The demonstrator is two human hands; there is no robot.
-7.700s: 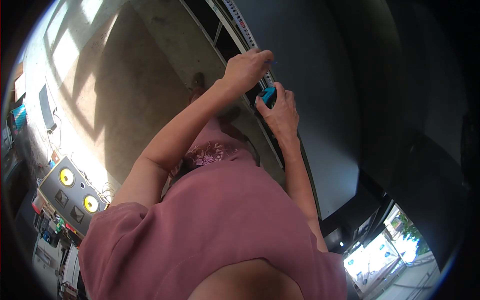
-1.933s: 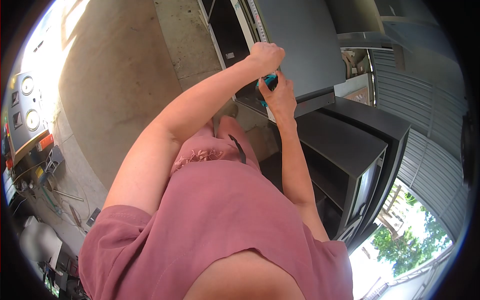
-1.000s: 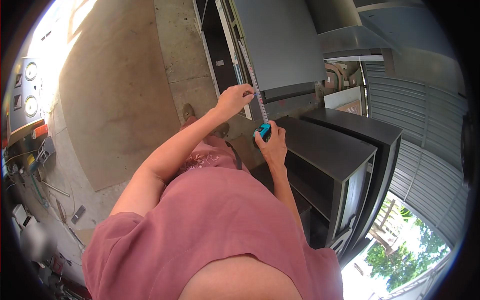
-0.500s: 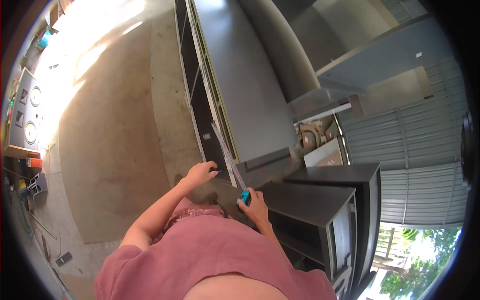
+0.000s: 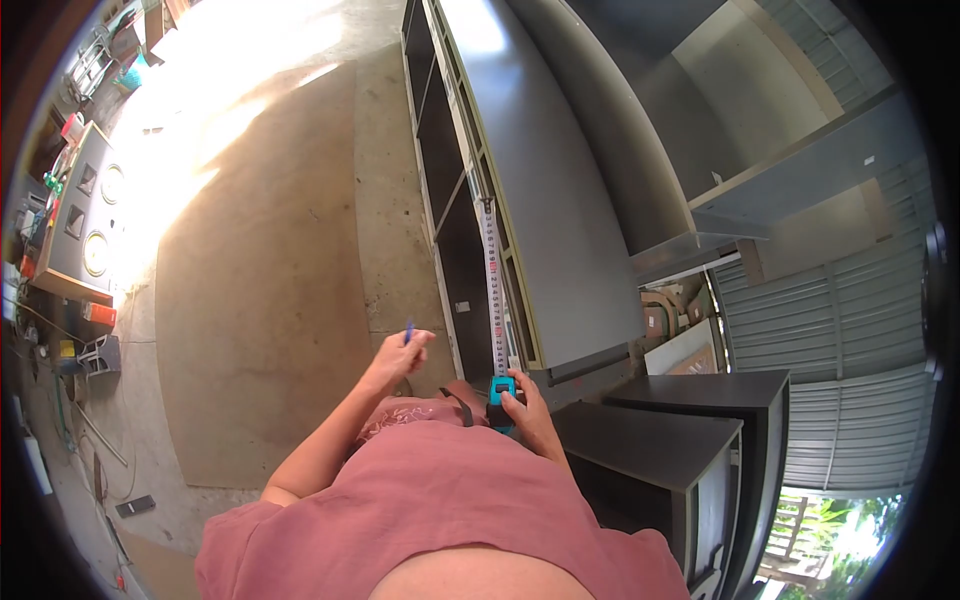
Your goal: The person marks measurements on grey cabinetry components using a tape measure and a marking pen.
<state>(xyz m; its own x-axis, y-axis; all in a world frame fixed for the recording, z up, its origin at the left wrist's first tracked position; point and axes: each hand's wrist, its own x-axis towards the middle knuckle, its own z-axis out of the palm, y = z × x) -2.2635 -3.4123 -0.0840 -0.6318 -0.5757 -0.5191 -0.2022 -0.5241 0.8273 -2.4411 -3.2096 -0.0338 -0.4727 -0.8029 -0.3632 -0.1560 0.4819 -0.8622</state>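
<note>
My right hand [image 5: 530, 408] is closed around a teal and black tape measure [image 5: 501, 390]. Its white blade [image 5: 495, 290] runs away from me along the framed edge of a dark grey cabinet [image 5: 560, 200], the far tip near the middle of that edge. My left hand [image 5: 404, 357], to the left of the tape, is closed on a blue pen [image 5: 409, 332] that points upward. The pen touches neither the blade nor the cabinet.
A large brown board [image 5: 265, 290] lies on the concrete floor at left. Two dark cabinets [image 5: 640, 440] stand close at my right. A speaker box [image 5: 85, 225] is at far left, and more grey panels [image 5: 820, 150] are at upper right.
The view has shifted, so the cabinet appears farther right. The blade now lies straighter along the cabinet edge. My left hand has moved away from the blade, with the pen now pointing up.
</note>
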